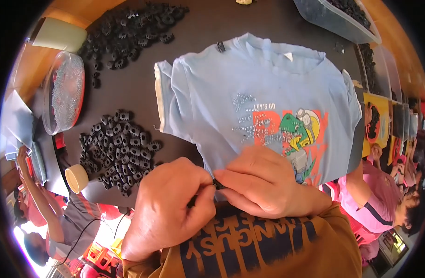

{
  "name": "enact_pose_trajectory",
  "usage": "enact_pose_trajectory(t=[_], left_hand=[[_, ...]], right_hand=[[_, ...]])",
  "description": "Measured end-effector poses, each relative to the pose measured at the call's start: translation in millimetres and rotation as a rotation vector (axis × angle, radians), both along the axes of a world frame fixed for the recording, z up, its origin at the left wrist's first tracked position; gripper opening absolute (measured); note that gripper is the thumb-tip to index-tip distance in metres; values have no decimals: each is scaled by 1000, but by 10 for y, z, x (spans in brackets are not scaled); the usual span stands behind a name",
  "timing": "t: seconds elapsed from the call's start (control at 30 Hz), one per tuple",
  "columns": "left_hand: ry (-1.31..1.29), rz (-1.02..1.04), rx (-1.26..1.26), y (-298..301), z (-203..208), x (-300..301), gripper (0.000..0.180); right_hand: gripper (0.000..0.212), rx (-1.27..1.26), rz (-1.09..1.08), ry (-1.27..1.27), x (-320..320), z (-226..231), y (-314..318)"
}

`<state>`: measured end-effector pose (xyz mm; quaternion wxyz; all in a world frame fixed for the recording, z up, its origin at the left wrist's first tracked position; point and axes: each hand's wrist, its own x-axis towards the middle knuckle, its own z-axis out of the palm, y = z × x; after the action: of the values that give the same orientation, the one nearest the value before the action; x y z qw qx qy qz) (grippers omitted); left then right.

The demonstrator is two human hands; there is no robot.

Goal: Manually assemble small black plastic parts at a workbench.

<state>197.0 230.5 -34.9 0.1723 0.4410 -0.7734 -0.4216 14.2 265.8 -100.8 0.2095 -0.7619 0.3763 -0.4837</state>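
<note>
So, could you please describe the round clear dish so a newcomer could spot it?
On the dark table, go left from the light-blue T-shirt, past the heaps of small black toothed pieces, to the left edge. The shallow round dish sits there, near the pale cylindrical container. Unlike that opaque neighbour, the dish has see-through walls and holds tiny clear, bead-like bits.

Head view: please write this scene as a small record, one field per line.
Hands: left hand and right hand pinch a small dark piece, mostly hidden
Garment: light-blue cloth T-shirt with dinosaur print, lying on dark flat table
Left side: near heap and far heap of small black plastic pieces; round clear tub of transparent bits
Far right: clear rectangular bin of small black pieces
</note>
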Motion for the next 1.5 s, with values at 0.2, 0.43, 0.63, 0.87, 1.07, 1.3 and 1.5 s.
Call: enact_pose_trajectory(t=[0.2,0.43,0.63,0.87,1.07,1.3,1.5], left_hand=[[49,8,-42,-4,-1,-2,17],[75,38,-243,-356,-16,81,14],[-148,253,-343,-1134,-160,104,22],[-380,49,-668,-1357,-639,71,46],[-371,-7,-481,-1117,-449,144,43],[-329,122,-604,-1214,-397,501,19],[-385,187,-741,-1540,-404,495,12]], right_hand=[[34,151,45,-61,-25,68,-10],[33,230,136,-139,-39,52,-14],[31,273,163,-184,-56,70,-46],[30,360,169,-153,-58,95,-80],[30,410,191,-180,-63,72,-111],[31,449,203,-216,-66,34,-140],[31,495,206,-214,-50,30,-141]])
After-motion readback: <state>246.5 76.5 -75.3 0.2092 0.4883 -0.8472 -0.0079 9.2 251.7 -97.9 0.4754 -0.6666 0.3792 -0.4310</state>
